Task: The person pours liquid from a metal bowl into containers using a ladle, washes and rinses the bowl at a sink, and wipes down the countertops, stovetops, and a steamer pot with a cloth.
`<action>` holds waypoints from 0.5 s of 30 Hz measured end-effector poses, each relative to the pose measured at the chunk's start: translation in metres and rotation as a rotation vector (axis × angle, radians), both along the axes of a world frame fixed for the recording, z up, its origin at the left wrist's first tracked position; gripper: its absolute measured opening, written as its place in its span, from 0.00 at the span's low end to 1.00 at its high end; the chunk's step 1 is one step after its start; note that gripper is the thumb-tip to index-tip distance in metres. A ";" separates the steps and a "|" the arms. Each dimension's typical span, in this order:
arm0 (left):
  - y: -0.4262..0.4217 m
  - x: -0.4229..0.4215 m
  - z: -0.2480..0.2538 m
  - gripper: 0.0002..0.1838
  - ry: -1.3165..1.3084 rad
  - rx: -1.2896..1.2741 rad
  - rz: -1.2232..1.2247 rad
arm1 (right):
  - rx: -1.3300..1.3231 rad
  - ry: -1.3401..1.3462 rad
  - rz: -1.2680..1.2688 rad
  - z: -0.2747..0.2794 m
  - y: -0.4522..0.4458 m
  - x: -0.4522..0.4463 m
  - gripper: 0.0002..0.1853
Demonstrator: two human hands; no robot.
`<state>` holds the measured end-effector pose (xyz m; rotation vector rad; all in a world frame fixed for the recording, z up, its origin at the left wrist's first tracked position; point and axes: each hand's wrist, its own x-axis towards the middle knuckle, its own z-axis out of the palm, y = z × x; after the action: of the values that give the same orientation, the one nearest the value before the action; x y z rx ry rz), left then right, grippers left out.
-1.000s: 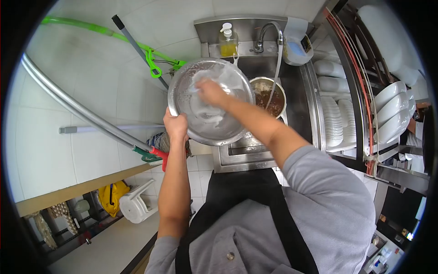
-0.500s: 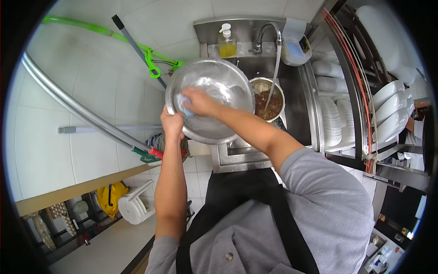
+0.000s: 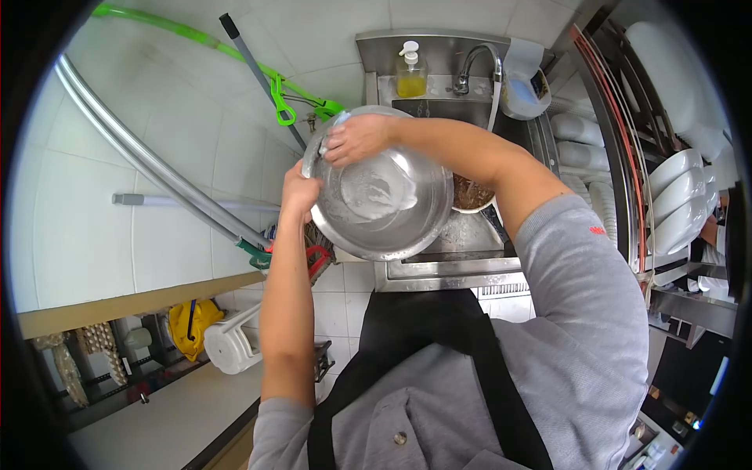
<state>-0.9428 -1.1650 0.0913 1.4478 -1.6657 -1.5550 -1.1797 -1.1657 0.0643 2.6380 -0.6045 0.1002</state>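
Observation:
A large stainless steel bowl (image 3: pixel 376 223) is held tilted over the front left of the sink, with whitish suds smeared across its inside. My left hand (image 3: pixel 300 193) is closed on the bowl's left rim. My right hand (image 3: pixel 359 139) presses a light blue sponge (image 3: pixel 342 118) against the upper left rim; only a bit of the sponge shows past the fingers. Behind the bowl and my right forearm, a pot (image 3: pixel 472 194) with brown contents stands in the sink, partly hidden. Water runs from the faucet (image 3: pixel 479 59).
A pump bottle of yellow liquid (image 3: pixel 410 72) stands on the sink's back ledge, left of the faucet. A clear container (image 3: pixel 525 94) sits at the back right corner. White dishes fill the rack (image 3: pixel 677 192) on the right. Mop handles (image 3: pixel 149 145) lean at the left wall.
My right hand has moved with the sponge from inside the bowl up to its upper left rim. The view has shifted slightly, and my right arm now hides more of the pot.

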 end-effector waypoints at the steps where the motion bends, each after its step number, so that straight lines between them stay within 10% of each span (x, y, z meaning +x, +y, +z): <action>1: -0.002 -0.001 0.001 0.26 0.036 0.018 -0.027 | -0.011 -0.109 0.030 -0.002 -0.001 -0.016 0.12; 6: 0.001 0.005 -0.009 0.24 0.251 0.065 0.133 | 0.407 -0.251 -0.926 -0.026 0.090 -0.058 0.19; 8: 0.007 -0.011 -0.015 0.23 0.351 -0.045 0.252 | 0.443 -0.233 -0.986 -0.064 0.119 -0.041 0.19; 15: 0.036 -0.095 -0.037 0.23 0.322 -0.228 0.347 | 0.864 -1.397 -1.090 -0.046 0.184 0.054 0.29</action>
<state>-1.0374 -1.1285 0.0544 1.2158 -1.2785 -1.2795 -1.1262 -0.9816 0.0179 1.9682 -2.8533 1.6459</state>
